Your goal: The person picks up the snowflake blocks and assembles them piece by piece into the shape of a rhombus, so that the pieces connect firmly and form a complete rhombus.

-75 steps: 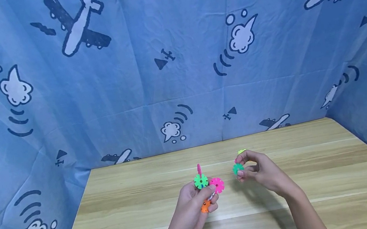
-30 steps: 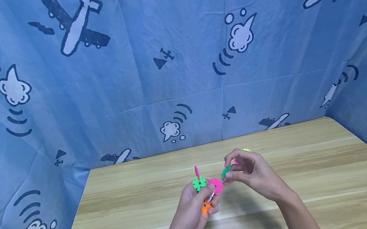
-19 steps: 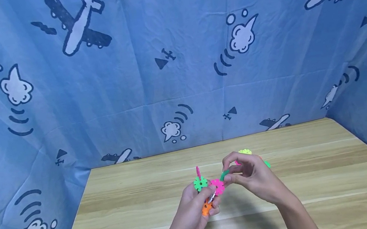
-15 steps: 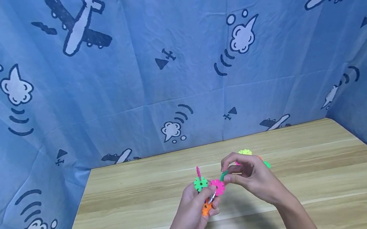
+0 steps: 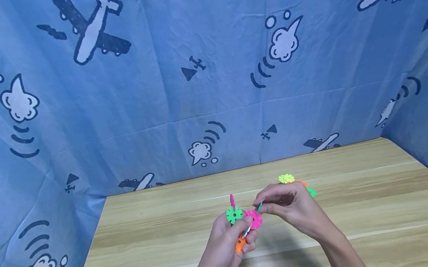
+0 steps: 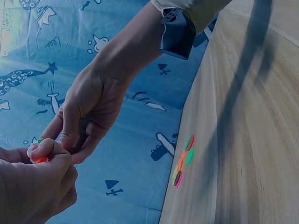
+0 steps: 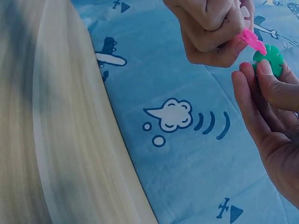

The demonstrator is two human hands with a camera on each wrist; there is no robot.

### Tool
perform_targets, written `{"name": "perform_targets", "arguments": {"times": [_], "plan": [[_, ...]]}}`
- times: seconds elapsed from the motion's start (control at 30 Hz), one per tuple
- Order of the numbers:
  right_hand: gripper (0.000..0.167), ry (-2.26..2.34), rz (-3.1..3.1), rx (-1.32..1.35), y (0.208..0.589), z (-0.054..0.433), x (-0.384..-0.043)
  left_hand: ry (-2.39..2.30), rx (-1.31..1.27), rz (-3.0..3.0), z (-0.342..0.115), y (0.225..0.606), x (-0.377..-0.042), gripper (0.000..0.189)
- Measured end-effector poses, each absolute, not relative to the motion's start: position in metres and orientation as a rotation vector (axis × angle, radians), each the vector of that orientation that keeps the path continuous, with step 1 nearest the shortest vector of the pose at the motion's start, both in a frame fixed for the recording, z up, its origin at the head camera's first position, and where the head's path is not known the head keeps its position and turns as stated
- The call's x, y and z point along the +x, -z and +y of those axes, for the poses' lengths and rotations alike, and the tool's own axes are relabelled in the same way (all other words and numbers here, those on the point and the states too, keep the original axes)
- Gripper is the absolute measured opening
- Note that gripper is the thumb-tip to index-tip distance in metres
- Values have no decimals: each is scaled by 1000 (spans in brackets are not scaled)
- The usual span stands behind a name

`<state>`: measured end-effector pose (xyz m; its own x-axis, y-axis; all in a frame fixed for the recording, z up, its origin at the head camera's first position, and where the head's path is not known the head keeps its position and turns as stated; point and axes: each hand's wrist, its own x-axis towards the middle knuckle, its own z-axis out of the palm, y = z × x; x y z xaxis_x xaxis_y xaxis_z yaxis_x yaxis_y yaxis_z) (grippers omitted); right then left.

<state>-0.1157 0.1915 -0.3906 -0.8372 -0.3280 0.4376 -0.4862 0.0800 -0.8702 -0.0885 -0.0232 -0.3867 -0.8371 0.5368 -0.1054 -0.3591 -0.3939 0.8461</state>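
Note:
Slotted snowflake discs joined into a cluster are gripped between the thumb and curled fingers of my left hand (image 5: 222, 242). The cluster shows a light green disc (image 5: 234, 214), an upright pink disc (image 5: 232, 200) seen edge-on, a second pink disc (image 5: 256, 219), an orange disc (image 5: 240, 245) and a white disc (image 5: 246, 232). My right hand (image 5: 300, 207) pinches a darker green disc (image 7: 274, 61) between thumb and fingers. In the right wrist view, that disc's edge meets the second pink disc (image 7: 254, 41). Whether their slots are engaged, I cannot tell. The left fingers hide part of the cluster.
Behind my right hand, yellow discs (image 5: 286, 178), an orange disc (image 5: 302, 183) and a green disc (image 5: 311, 192) lie on the wooden table (image 5: 379, 203). A blue patterned curtain (image 5: 213, 90) stands along the table's back and sides. A black device (image 6: 178, 37) sits on the right wrist.
My right hand has moved left and slightly down, bringing the darker green disc against the pink disc and turning it nearly edge-on. My left hand has stayed almost still with the cluster.

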Motion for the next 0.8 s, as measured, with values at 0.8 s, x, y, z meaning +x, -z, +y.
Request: {"name": "perform_targets", "arguments": {"times": [0.8], "plan": [[30, -1385, -2217, 913, 386, 183, -113, -2197, 270, 1372, -28, 385, -92, 9]]}}
